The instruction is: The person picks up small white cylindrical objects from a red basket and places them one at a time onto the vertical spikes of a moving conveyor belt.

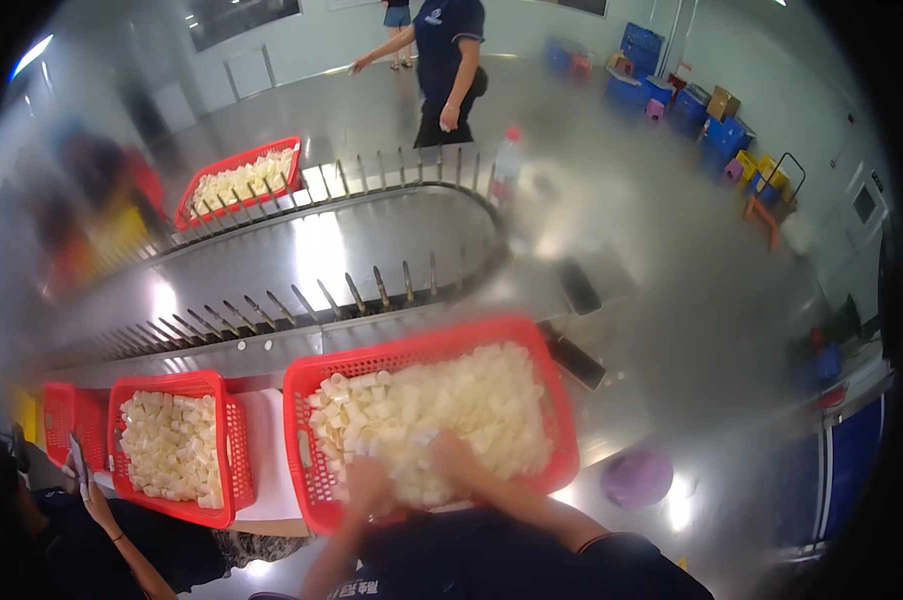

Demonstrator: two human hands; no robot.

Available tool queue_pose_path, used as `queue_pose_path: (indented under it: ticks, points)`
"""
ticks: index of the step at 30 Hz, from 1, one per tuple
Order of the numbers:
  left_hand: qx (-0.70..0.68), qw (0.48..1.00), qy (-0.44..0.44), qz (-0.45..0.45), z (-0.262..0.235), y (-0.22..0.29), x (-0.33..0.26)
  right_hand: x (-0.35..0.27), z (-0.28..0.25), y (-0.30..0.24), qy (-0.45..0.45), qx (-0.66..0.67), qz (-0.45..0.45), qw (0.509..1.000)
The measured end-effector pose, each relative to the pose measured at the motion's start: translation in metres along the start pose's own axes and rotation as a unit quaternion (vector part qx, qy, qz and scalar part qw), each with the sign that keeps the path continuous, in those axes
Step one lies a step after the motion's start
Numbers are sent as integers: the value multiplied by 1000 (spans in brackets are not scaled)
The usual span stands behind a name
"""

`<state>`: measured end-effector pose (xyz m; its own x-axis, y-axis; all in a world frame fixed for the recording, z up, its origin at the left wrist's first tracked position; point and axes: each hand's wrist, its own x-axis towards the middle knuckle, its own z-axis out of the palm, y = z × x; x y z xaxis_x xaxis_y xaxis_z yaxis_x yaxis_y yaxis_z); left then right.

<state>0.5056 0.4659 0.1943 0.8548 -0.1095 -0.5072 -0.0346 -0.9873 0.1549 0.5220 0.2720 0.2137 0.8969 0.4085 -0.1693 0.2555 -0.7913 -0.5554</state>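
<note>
Both my hands reach into a large red perforated basket [301,400] heaped with small white, ring-like cylindrical pieces [471,400]. My left hand [369,482] is at the basket's near side, toward its left half, over the pieces. My right hand [449,458] is just to its right, fingertips among the pieces. Pale coverings seem to show at the fingertips of both hands. The fingers are smeared and partly hidden, so neither their grip nor anything held can be made out.
Beyond the basket runs a looped metal conveyor with upright pegs [379,285]. A second red basket [233,450] of white pieces stands left, near a co-worker's hand [96,505] holding a phone-like object. Another filled basket [241,180] lies across the conveyor. Dark flat objects [577,362] sit at right.
</note>
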Motion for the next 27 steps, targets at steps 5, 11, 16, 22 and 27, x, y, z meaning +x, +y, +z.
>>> queue_pose_path:
  ticks: [5, 11, 16, 22, 27]
  points:
    - [39, 992, 113, 30, 16, -2, 8, -8, -12, 11, -53, 61, 78, 994]
    - [-87, 979, 176, 50, 12, 8, 5, 7, 2, 53, 13, 530, 197, 825]
    - [-99, 990, 91, 33, 11, 20, 13, 4, -10, 67, -19, 651, 231, 723]
    - [-104, 970, 196, 101, 20, 21, 17, -2, -42, 60, -65, 548, 148, 821]
    - [-93, 961, 191, 179, 0, 47, 28, 9, -51, 68, -85, 530, 176, 825]
